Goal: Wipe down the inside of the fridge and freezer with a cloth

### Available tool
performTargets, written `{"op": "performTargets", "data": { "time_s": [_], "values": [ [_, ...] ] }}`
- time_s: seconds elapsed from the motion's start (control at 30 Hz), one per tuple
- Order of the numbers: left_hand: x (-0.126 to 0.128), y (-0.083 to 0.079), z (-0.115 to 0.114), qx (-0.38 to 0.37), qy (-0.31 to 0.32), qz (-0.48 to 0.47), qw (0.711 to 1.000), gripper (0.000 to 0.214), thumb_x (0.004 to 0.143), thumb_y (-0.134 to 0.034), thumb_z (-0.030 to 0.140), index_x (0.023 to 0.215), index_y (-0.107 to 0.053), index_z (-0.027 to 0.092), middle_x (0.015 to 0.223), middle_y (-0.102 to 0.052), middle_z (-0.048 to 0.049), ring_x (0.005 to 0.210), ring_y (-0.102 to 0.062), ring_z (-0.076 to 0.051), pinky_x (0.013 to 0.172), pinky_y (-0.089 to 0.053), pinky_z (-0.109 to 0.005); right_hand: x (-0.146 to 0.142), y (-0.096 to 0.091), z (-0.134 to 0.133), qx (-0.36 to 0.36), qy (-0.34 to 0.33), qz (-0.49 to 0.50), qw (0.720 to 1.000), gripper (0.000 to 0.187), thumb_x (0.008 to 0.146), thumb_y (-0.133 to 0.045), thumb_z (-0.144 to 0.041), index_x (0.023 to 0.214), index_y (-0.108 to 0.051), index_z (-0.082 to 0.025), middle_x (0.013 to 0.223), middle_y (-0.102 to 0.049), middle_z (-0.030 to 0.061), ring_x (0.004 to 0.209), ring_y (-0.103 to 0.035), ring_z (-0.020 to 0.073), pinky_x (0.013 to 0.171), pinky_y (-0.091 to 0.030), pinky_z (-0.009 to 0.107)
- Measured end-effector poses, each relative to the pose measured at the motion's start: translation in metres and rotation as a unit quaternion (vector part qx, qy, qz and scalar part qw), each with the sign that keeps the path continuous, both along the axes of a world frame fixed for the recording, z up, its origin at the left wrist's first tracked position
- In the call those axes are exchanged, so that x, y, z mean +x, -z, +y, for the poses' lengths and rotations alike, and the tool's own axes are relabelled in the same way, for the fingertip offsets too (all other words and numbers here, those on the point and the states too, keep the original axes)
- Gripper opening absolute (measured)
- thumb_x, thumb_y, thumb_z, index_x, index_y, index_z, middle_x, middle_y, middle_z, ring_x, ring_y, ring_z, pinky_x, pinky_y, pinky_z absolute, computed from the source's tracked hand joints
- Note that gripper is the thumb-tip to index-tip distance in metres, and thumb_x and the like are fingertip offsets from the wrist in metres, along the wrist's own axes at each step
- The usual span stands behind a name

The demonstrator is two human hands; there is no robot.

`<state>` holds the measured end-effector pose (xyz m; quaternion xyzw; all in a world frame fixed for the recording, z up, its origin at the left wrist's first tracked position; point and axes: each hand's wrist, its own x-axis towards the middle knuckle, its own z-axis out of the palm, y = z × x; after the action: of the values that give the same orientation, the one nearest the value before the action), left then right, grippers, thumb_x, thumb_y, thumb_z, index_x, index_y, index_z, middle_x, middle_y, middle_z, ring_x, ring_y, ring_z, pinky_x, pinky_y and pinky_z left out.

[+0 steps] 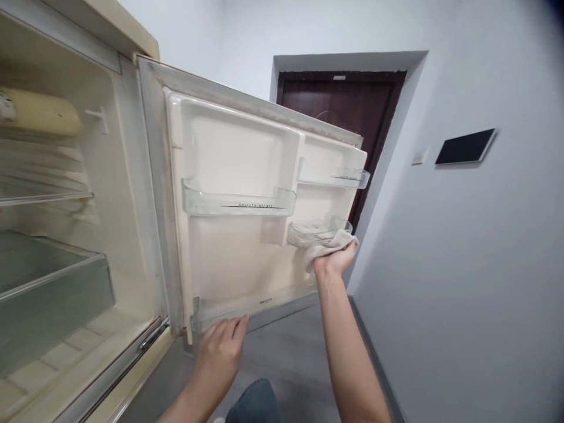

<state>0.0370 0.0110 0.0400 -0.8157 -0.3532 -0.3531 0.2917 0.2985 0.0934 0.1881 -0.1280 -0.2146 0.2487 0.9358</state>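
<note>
A white fridge door (238, 258) stands wide open in front of me. My right hand (338, 258) is closed round a pale cloth (328, 248), pressed to the outside of a small clear door shelf (304, 234) at the door's outer side. Low on the door, my left hand (222, 341) has its fingers bent over the front rim of the long clear bottom door shelf (275, 305). Its fingertips are partly hidden behind the rim.
Two more clear door shelves, a left one (240, 204) and a right one (339, 176), sit higher up. At left, the fridge interior holds a glass shelf (44, 198) and a clear drawer (57, 294). A dark red door (339, 100) and grey wall (462, 264) stand beyond.
</note>
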Motion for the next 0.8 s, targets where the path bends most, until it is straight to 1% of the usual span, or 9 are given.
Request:
{"op": "performTargets", "data": {
  "time_s": [0.1,0.3,0.43,0.5,0.57,0.63,0.7,0.77,0.8],
  "values": [
    [0.001,0.000,0.001,0.009,0.000,0.000,1.000,0.032,0.076,-0.056,0.000,0.104,-0.066,0.012,0.080,-0.074,-0.0048,0.071,-0.069,-0.020,0.065,-0.060,-0.035,-0.008,-0.002,-0.002,0.004,-0.007,0.027,1.000,0.043,0.089,-0.028,-0.048,0.096,-0.061,-0.023,0.097,-0.067,0.0041,0.097,-0.064,0.0231,0.094,-0.049,0.050],
    [0.003,0.000,0.000,0.009,-0.001,0.003,1.000,0.036,0.073,-0.053,-0.003,0.103,-0.066,0.011,0.081,-0.074,-0.0059,0.071,-0.070,-0.021,0.065,-0.062,-0.037,-0.040,0.006,-0.006,0.029,-0.043,-0.081,0.995,0.055,0.088,-0.024,-0.055,0.113,-0.061,-0.022,0.114,-0.065,0.0067,0.104,-0.063,0.0233,0.100,-0.045,0.050],
    [0.004,-0.003,-0.001,0.010,-0.003,0.004,1.000,0.038,0.072,-0.048,-0.005,0.101,-0.067,0.011,0.080,-0.074,-0.0062,0.070,-0.070,-0.021,0.064,-0.062,-0.037,-0.071,0.009,-0.015,0.014,-0.106,-0.097,0.990,0.061,0.090,-0.019,-0.060,0.116,-0.060,-0.023,0.110,-0.067,0.0071,0.104,-0.063,0.0232,0.097,-0.048,0.048],
    [0.005,-0.005,-0.001,0.013,-0.003,0.006,1.000,0.038,0.071,-0.047,-0.005,0.099,-0.067,0.010,0.079,-0.074,-0.0067,0.069,-0.070,-0.021,0.064,-0.063,-0.036,-0.086,0.013,-0.020,-0.022,-0.139,-0.096,0.985,0.061,0.090,-0.022,-0.063,0.114,-0.060,-0.023,0.107,-0.067,0.0065,0.102,-0.063,0.0221,0.095,-0.049,0.045],
    [0.005,-0.005,-0.002,0.012,-0.003,0.003,1.000,0.038,0.071,-0.048,-0.005,0.100,-0.067,0.010,0.080,-0.074,-0.0068,0.070,-0.070,-0.021,0.064,-0.063,-0.037,-0.101,0.022,-0.027,-0.081,-0.155,-0.098,0.980,0.057,0.088,-0.031,-0.065,0.112,-0.060,-0.022,0.107,-0.067,0.0062,0.102,-0.063,0.0210,0.095,-0.049,0.042],
    [0.006,-0.005,-0.003,0.008,-0.003,-0.001,1.000,0.037,0.070,-0.050,-0.004,0.101,-0.067,0.010,0.080,-0.074,-0.0064,0.070,-0.069,-0.021,0.065,-0.063,-0.037,-0.115,0.036,-0.037,-0.154,-0.135,-0.098,0.974,0.054,0.086,-0.042,-0.064,0.110,-0.059,-0.019,0.109,-0.066,0.0074,0.106,-0.061,0.0215,0.096,-0.047,0.040],
    [0.006,-0.005,-0.005,0.003,-0.004,-0.007,1.000,0.038,0.070,-0.052,-0.003,0.102,-0.067,0.011,0.081,-0.074,-0.0059,0.072,-0.069,-0.022,0.066,-0.063,-0.038,-0.131,0.054,-0.051,-0.219,-0.091,-0.110,0.965,0.055,0.083,-0.050,-0.064,0.112,-0.058,-0.018,0.114,-0.064,0.0088,0.113,-0.057,0.0230,0.100,-0.044,0.040],
    [0.007,-0.005,-0.007,-0.004,-0.002,-0.020,1.000,0.035,0.069,-0.052,-0.003,0.097,-0.068,0.012,0.078,-0.073,-0.0050,0.070,-0.069,-0.021,0.069,-0.063,-0.038,-0.149,0.069,-0.064,-0.251,-0.056,-0.152,0.954,0.057,0.081,-0.054,-0.064,0.115,-0.058,-0.018,0.121,-0.061,0.0094,0.121,-0.051,0.0239,0.106,-0.039,0.040],
    [0.007,-0.005,-0.007,-0.004,0.003,-0.031,1.000,0.033,0.069,-0.051,-0.004,0.091,-0.069,0.013,0.074,-0.073,-0.0046,0.068,-0.069,-0.021,0.069,-0.063,-0.037,-0.158,0.073,-0.068,-0.251,-0.050,-0.185,0.949,0.058,0.081,-0.054,-0.064,0.117,-0.058,-0.018,0.124,-0.060,0.0096,0.124,-0.049,0.0240,0.108,-0.036,0.040]
  ]
}}
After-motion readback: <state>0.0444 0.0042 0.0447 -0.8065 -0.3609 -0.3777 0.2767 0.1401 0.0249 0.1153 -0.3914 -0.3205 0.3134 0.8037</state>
